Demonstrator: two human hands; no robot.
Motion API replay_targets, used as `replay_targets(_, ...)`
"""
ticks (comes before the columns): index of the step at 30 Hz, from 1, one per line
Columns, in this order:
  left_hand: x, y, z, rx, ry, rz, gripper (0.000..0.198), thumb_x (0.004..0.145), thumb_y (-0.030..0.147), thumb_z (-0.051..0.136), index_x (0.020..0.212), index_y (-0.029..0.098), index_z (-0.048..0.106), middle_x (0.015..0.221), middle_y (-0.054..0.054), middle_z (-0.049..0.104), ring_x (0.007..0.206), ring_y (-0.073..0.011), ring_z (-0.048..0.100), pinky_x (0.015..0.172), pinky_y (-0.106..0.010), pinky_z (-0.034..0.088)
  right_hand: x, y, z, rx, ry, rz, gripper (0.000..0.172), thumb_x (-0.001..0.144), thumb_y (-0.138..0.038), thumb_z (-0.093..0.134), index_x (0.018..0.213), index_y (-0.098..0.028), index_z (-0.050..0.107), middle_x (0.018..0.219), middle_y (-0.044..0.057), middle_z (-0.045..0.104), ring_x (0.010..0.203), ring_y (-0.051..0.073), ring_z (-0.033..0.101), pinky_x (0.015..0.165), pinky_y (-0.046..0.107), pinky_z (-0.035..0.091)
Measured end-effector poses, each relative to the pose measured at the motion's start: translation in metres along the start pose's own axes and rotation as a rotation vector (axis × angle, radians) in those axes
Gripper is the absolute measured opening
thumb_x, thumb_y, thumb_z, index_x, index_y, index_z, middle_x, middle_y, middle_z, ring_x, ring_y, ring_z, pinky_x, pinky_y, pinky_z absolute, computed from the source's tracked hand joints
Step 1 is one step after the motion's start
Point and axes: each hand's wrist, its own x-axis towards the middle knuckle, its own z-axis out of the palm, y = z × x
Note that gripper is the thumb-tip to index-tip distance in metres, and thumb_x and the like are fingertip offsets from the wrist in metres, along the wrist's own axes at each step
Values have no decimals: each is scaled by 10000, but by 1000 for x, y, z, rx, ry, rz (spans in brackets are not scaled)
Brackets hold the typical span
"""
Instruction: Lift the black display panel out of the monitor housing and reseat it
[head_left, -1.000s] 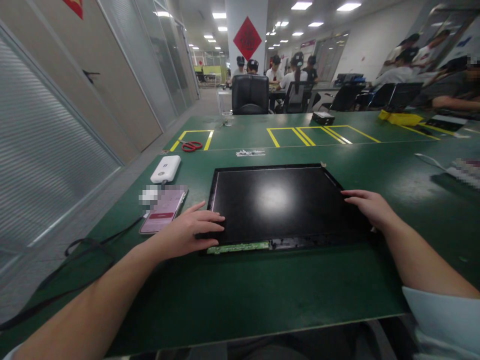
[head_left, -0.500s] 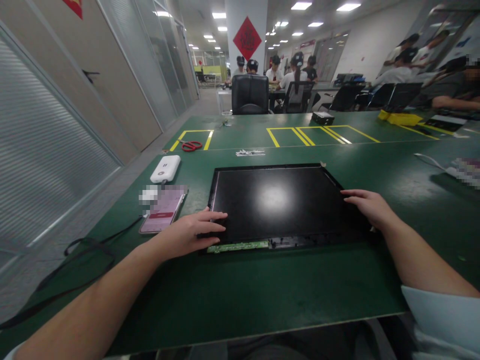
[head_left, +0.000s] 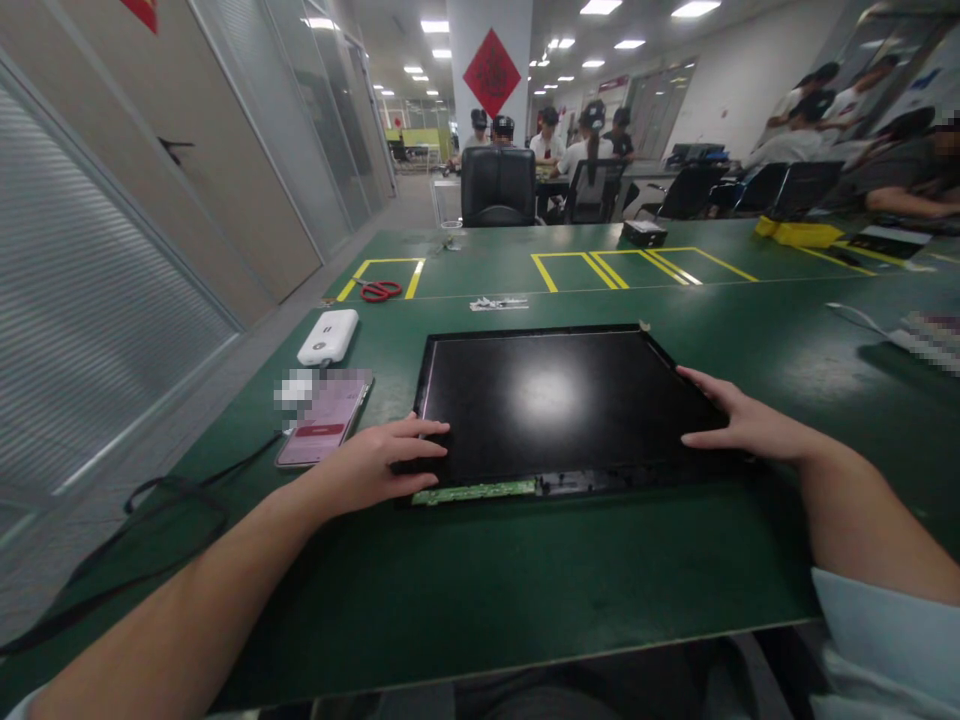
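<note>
While the green tabletop (head_left: 525, 590) fills the lower half of the frame, a black display panel (head_left: 555, 400) lies flat at its centre, glass up, square to the person and within reach of both arms. Left hand (head_left: 375, 460) is on the panel's lower left corner, right hand (head_left: 739, 425) on its right edge. That looks like bracing from opposite sides so the slab can't slide. Neither grip is closed: both are flat with the fingers stretched out, pressing rather than holding. I can't tell whether the right fingertips hook under the rim. A green circuit strip (head_left: 476, 492) shows bare along the near edge, and both hands stay off it. Left of centre, a phone (head_left: 326, 418), a white power bank (head_left: 328, 337) and red scissors (head_left: 381, 290) sit apart from the panel.
</note>
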Motion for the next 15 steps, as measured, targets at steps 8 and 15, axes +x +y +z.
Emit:
replay_targets(8, 1, 2, -3, -15, -12, -27, 311, 951, 374, 716, 1218, 229, 783, 1410, -135, 723, 1252, -282, 723, 1178, -514, 494, -9, 3, -13, -132, -195, -82, 1227, 552, -583, 886, 1646, -350, 385, 1738, 118, 311, 1603, 446, 222, 1267, 638, 223)
replay_targets(15, 1, 1, -2, -30, 9, -31, 293, 934, 379, 729, 1184, 244, 797, 1383, -125, 740, 1212, -284, 743, 1155, -515, 520, -4, 8, -10, -141, -166, -67, 1225, 546, -577, 886, 1647, -359, 394, 1734, 108, 316, 1607, 429, 226, 1279, 590, 227)
